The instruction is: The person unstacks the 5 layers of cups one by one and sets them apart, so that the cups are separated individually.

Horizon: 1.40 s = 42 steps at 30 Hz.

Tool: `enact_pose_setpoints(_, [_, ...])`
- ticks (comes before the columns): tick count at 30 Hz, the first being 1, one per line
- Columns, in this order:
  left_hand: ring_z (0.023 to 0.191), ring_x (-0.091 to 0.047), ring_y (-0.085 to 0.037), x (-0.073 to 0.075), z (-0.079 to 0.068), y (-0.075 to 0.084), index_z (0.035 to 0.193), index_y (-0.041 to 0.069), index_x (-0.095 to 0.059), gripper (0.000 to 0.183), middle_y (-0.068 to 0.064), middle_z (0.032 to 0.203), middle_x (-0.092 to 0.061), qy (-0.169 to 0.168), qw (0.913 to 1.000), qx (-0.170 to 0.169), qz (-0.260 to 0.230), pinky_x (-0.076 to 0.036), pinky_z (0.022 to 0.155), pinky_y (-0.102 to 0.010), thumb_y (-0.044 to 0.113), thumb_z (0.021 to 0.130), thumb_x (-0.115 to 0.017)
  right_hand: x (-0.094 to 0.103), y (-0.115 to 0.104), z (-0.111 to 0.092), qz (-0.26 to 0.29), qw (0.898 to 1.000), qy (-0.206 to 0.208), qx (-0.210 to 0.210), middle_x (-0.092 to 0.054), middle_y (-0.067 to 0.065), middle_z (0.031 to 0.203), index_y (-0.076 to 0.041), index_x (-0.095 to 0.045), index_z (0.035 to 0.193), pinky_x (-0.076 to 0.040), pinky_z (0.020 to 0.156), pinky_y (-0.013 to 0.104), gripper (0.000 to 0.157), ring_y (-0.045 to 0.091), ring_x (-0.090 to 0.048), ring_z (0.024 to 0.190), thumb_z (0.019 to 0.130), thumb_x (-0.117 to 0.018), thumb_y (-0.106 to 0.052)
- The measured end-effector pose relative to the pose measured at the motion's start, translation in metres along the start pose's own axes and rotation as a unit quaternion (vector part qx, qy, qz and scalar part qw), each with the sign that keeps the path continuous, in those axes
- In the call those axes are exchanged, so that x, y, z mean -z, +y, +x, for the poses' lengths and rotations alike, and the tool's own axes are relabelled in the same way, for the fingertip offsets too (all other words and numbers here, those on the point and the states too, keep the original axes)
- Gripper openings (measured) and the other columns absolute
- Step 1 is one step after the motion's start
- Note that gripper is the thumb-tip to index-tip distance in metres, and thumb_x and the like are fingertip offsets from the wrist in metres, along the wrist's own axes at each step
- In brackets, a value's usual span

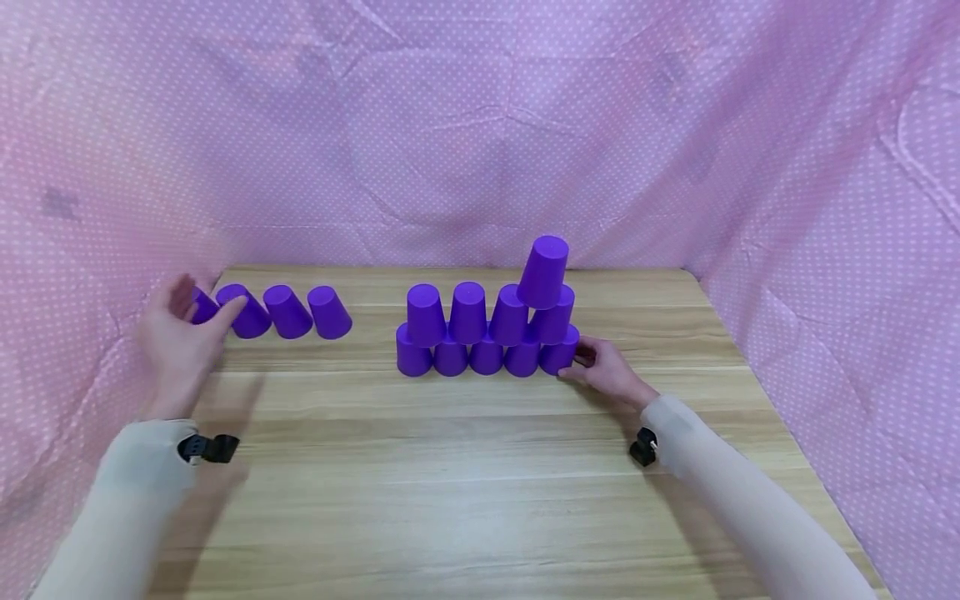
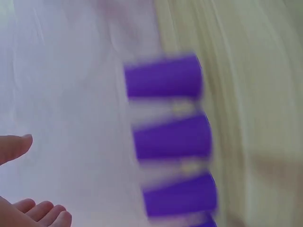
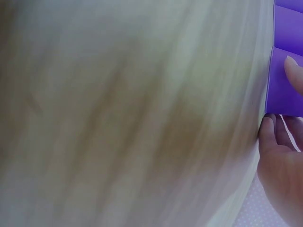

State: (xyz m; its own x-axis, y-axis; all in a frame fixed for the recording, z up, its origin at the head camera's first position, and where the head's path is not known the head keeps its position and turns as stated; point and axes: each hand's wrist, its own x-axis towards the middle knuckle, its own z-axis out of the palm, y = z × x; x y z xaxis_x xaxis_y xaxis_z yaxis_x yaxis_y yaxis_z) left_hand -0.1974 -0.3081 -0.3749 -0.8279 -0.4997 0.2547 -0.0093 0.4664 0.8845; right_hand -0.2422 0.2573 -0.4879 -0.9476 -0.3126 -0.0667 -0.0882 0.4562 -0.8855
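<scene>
Upside-down purple cups form a stepped stack: a bottom row, a second row on it, and a single cup on top toward the right. At the stack's right end, my right hand holds the outermost bottom cup, thumb on its near face and fingertips at its side. Off to the left, my left hand hovers by a row of separate purple cups, partly covering the leftmost ones. Thumb and fingers are spread apart in the left wrist view, with nothing between them.
Everything stands on a wood-grain table. Pink dotted cloth hangs behind the table and along both sides. A dark strap with a small black device sits on the left wrist, and another black device is on the right wrist.
</scene>
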Motion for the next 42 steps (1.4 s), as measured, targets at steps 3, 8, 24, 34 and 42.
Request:
enact_pose_setpoints(3, [0.121,-0.05,-0.017,-0.024,-0.012,0.024,0.137,0.007,-0.049,0.07,-0.012,0.134,-0.053,-0.013,0.9979,-0.061,-0.015,-0.038,0.101,-0.024,0.021,0.077,-0.081,0.0,0.0,0.0,0.001,1.0,-0.003,0.004,-0.056,0.017,0.127,0.0,-0.051,0.132,-0.042,0.1,0.037,0.056,0.03,-0.052,0.119,0.082,-0.076,-0.008])
enact_pose_setpoints(8, [0.115,-0.055,-0.022,-0.062,-0.032,0.061,0.132,0.003,-0.054,0.067,-0.013,0.126,-0.058,-0.059,0.986,-0.149,-0.046,-0.043,0.097,-0.029,0.019,0.074,-0.084,-0.001,0.001,0.0,0.001,1.0,-0.005,0.014,-0.055,0.019,0.128,0.001,-0.05,0.133,-0.041,0.101,0.038,0.057,0.031,-0.051,0.119,0.083,-0.076,-0.008])
enact_pose_setpoints(24, [0.116,-0.055,-0.021,-0.167,-0.091,0.152,0.132,0.002,-0.053,0.07,-0.011,0.129,-0.058,-0.237,0.9376,-0.229,-0.11,-0.043,0.097,-0.027,0.027,0.074,-0.084,0.002,-0.022,-0.007,0.01,1.0,-0.015,0.019,-0.058,0.021,0.123,0.005,-0.054,0.127,-0.04,0.101,0.045,0.051,0.036,-0.052,0.117,0.081,-0.074,0.001])
enact_pose_setpoints(34, [0.119,-0.052,-0.023,-0.207,-0.116,0.181,0.14,0.006,-0.044,0.078,-0.01,0.136,-0.052,-0.295,0.918,-0.254,-0.074,-0.045,0.095,-0.028,0.03,0.076,-0.082,0.001,-0.016,-0.005,0.005,1.0,-0.009,0.005,-0.056,0.019,0.126,0.002,-0.052,0.131,-0.041,0.101,0.04,0.053,0.032,-0.052,0.119,0.083,-0.074,-0.003])
enact_pose_setpoints(42, [0.122,-0.049,-0.022,-0.229,-0.116,0.188,0.142,0.003,-0.039,0.084,-0.011,0.138,-0.049,-0.288,0.9228,-0.248,-0.064,-0.043,0.098,-0.029,0.033,0.076,-0.082,0.0,-0.001,-0.001,-0.013,1.0,0.003,0.014,-0.059,0.015,0.123,-0.001,-0.054,0.129,-0.043,0.098,0.034,0.053,0.027,-0.054,0.116,0.081,-0.077,-0.007])
